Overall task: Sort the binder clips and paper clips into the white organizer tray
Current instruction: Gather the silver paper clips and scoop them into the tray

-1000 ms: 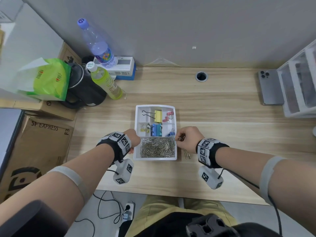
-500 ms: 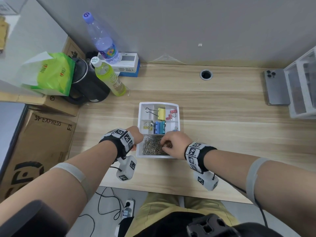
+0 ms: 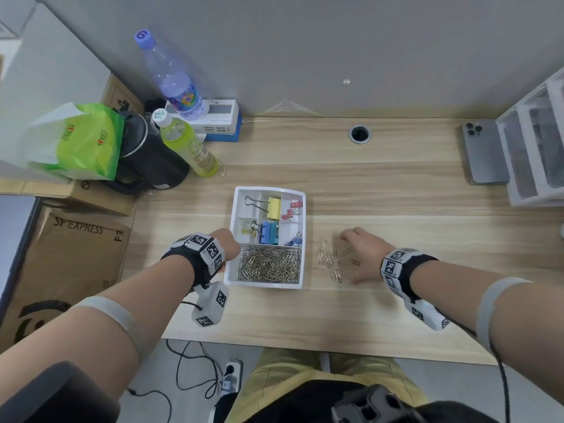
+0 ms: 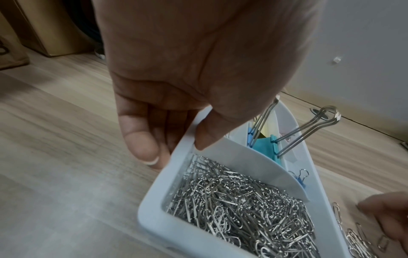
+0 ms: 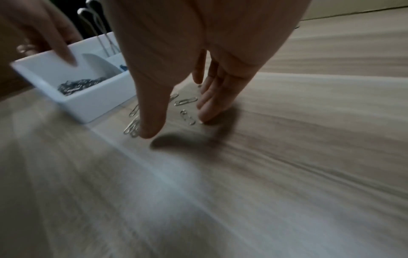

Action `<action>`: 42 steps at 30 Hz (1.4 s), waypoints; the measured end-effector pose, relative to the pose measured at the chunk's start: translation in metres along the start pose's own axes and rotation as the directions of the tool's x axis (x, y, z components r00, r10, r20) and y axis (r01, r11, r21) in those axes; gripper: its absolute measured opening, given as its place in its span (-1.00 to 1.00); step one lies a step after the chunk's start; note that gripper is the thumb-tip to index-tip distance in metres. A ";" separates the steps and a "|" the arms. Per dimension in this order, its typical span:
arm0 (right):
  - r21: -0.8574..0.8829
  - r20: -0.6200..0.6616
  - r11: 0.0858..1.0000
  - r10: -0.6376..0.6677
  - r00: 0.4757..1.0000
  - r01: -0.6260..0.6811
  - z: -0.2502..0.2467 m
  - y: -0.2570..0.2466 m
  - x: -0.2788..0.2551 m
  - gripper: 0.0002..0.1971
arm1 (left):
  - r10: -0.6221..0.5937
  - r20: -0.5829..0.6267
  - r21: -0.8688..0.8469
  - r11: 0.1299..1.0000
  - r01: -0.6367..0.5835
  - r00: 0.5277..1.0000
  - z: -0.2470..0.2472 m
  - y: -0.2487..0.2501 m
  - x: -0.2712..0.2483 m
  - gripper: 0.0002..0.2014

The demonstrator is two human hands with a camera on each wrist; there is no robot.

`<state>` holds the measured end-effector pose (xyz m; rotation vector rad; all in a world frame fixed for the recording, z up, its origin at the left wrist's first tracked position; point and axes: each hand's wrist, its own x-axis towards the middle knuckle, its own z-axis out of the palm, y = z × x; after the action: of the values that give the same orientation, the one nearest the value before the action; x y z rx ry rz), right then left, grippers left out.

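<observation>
Pale wood-grain counter (image 3: 396,190) under a grey wall, and we're back out at the pile! A moment ago our right hand (image 3: 363,257) was over the front compartment of the white organizer tray (image 3: 300,239), fingers bunched above the heap; now it has swung clear to the right and lies low over the counter, fingers spread straight, grip wide and holding nothing that we can see. That reads as one delivery made and the next pickup starting.

The loose paper clips (image 3: 328,261) lie scattered just beside the tray's right wall, a few of them under and between our fingers in the right wrist view. Our left hand (image 3: 227,245) hasn't budged: thumb hooked over the tray's left rim, fingers down the outside, pinning it in place.

Inside, the binder clips (image 3: 270,232) sit in the small back compartments, yellow, blue and pink, and the front compartment is thick with silver clips. So we judge the sort nearly finished, just this last scatter left. Thin wire flat on wood, mind you; they'll want sliding together before a pinch.
</observation>
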<state>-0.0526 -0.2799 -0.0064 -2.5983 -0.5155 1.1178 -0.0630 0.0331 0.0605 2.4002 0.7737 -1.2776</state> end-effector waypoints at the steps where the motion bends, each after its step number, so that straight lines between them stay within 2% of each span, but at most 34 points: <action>1: 0.005 0.002 1.000 -0.016 1.000 0.016 0.004 -0.002 0.000 0.05 | 0.001 -0.002 -0.003 1.000 -0.001 1.000 0.000 0.000 0.000 -0.74; 6: 0.168 -0.079 0.983 -0.065 0.995 0.078 0.020 -0.015 0.007 -0.31 | -0.004 0.004 -0.005 1.000 0.004 1.000 0.000 0.001 -0.001 -0.75; 8: 0.226 -0.106 0.970 -0.068 0.992 0.091 0.022 -0.019 0.009 -0.36 | -0.004 0.000 -0.006 1.000 0.004 1.000 0.000 0.001 -0.002 -0.75; 11: 0.258 -0.165 0.960 -0.068 0.984 0.110 0.022 -0.020 0.011 -0.32 | 0.002 -0.010 -0.013 1.000 -0.002 1.000 0.001 0.000 -0.002 -0.74; 14: 0.211 -0.164 0.973 -0.063 0.985 0.097 0.020 -0.014 0.011 -0.19 | 0.006 -0.017 -0.007 1.000 -0.006 1.000 0.001 0.000 -0.002 -0.76; 17: 0.169 -0.099 0.984 -0.041 0.994 0.057 0.021 -0.009 0.011 -0.10 | 0.006 -0.017 -0.005 1.000 -0.006 1.000 0.002 0.000 -0.002 -0.75; 21: 0.181 -0.041 0.979 -0.082 0.996 0.088 0.020 -0.005 0.008 -0.25 | 0.001 0.005 0.000 1.000 -0.001 1.000 0.001 0.000 -0.002 -0.73; 27: 0.153 -0.094 0.981 -0.107 0.990 0.121 0.020 -0.001 0.009 -0.41 | -0.002 -0.001 0.003 1.000 0.002 1.000 0.001 0.002 -0.003 -0.72; 34: 0.033 -0.069 0.991 -0.131 0.989 0.133 0.019 -0.003 0.008 -0.63 | -0.011 -0.002 -0.006 1.000 0.011 1.000 0.000 0.002 -0.004 -0.75; 38: -0.037 0.019 0.976 -0.212 0.977 0.213 0.017 -0.005 0.005 -0.71 | -0.012 0.001 -0.009 1.000 0.012 1.000 0.000 0.002 -0.004 -0.75; 42: 0.005 -0.008 0.970 -0.243 0.970 0.243 0.023 -0.014 0.007 -0.74 | -0.013 0.004 -0.014 1.000 0.013 1.000 -0.001 0.002 -0.003 -0.76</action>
<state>-0.0676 -0.2618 -0.0209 -2.4495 -0.8029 1.0261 -0.0627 0.0312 0.0639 2.3842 0.7956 -1.2775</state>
